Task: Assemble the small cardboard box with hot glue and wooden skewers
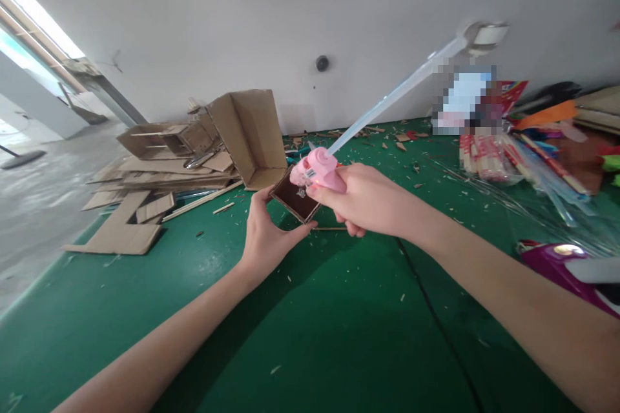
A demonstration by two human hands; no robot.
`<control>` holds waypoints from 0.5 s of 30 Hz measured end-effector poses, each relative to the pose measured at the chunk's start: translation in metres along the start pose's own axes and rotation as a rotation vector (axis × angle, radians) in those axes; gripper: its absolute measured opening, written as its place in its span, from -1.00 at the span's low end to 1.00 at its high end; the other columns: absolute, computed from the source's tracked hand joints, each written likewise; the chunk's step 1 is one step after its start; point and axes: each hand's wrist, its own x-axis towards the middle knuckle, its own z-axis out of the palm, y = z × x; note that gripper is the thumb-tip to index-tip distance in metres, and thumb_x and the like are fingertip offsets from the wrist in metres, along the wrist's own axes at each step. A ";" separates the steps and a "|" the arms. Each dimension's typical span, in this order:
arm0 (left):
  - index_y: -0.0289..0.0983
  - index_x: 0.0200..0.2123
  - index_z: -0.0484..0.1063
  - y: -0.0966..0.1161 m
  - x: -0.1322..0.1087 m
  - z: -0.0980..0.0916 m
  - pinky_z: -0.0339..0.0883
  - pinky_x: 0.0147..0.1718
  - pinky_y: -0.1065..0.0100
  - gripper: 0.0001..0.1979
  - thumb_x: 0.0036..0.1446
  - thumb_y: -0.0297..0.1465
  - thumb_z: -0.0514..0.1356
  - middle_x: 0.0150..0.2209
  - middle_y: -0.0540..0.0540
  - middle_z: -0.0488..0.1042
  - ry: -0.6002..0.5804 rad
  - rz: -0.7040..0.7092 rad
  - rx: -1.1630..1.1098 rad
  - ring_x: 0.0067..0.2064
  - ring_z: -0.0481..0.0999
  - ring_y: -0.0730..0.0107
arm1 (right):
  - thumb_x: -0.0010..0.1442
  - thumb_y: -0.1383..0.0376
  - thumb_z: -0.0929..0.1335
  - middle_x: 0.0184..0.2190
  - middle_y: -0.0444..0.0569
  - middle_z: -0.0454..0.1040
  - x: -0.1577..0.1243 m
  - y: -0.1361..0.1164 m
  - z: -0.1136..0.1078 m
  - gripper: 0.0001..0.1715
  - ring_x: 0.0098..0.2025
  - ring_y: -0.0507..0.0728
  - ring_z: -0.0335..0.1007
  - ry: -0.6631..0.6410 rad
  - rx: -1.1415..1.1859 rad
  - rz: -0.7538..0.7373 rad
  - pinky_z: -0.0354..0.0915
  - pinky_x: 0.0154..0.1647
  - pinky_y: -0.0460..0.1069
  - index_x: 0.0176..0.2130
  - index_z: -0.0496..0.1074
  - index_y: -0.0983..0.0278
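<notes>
My right hand (371, 201) is closed around a pink glue gun (317, 171) with a long clear glue stick (392, 97) rising from its back. The gun's nozzle points down at a small dark brown square piece (293, 197) with a cardboard edge. My left hand (266, 232) grips that piece from below, thumb and fingers on its lower edges. Both hands are held above a green table (310, 335).
Cardboard sheets (126, 232) and an open cardboard box (247, 135) lie at the left back. Wooden sticks and coloured strips (504, 155) are piled at the right. A purple tool (562, 264) sits at the right edge. Scraps litter the mat.
</notes>
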 end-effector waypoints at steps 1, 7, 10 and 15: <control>-0.24 0.02 0.19 0.001 0.000 0.000 0.36 -0.02 0.03 -0.23 -0.21 -0.15 0.45 -0.03 -0.18 0.38 -0.005 0.000 0.002 0.03 0.43 0.06 | 0.23 -0.01 0.23 -0.75 -0.12 0.38 0.001 0.000 -0.003 -0.54 -0.76 0.01 0.30 0.000 -0.009 0.014 0.23 -0.70 -0.09 -0.41 0.42 0.30; -0.22 0.05 0.18 0.004 0.000 -0.002 0.34 0.00 0.03 -0.24 -0.18 -0.17 0.44 -0.01 -0.18 0.38 -0.005 0.048 0.005 0.04 0.42 0.07 | 0.20 -0.04 0.26 -0.72 -0.09 0.41 0.000 -0.002 -0.014 -0.51 -0.75 0.01 0.29 -0.003 -0.020 0.042 0.21 -0.68 -0.08 -0.49 0.39 0.29; -0.23 0.08 0.18 0.004 0.001 -0.002 0.32 0.04 0.03 -0.25 -0.15 -0.20 0.42 0.01 -0.19 0.37 -0.005 0.089 0.002 0.06 0.40 0.08 | 0.20 -0.04 0.27 -0.72 -0.10 0.39 -0.004 -0.005 -0.018 -0.51 -0.74 0.00 0.28 0.008 -0.026 0.035 0.21 -0.66 -0.09 -0.50 0.37 0.29; -0.23 0.11 0.15 0.004 0.001 -0.003 0.31 0.06 0.01 -0.23 -0.13 -0.20 0.41 0.04 -0.21 0.35 -0.003 0.098 0.005 0.08 0.38 0.07 | 0.20 -0.06 0.28 -0.69 -0.10 0.40 -0.007 -0.006 -0.025 -0.50 -0.72 -0.01 0.28 0.046 -0.032 0.029 0.22 -0.64 -0.08 -0.49 0.38 0.29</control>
